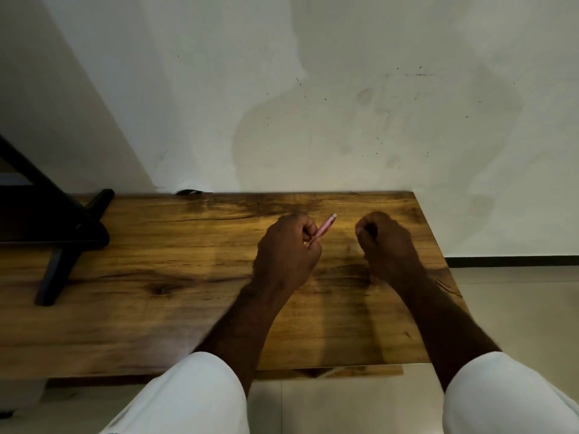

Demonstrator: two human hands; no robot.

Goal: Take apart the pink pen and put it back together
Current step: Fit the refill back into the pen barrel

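Pink and thin, the pen [322, 229] sticks out up and to the right from the left hand [286, 252], whose fingers [308, 228] are closed around its lower part; its pale end points toward the wall [344, 104]. The right hand [383, 242] is curled into a loose fist near the pen, apart from it; whether it holds something cannot be seen. Both hands are over the wooden table [156, 261], with bare forearms and white sleeves [194, 393].
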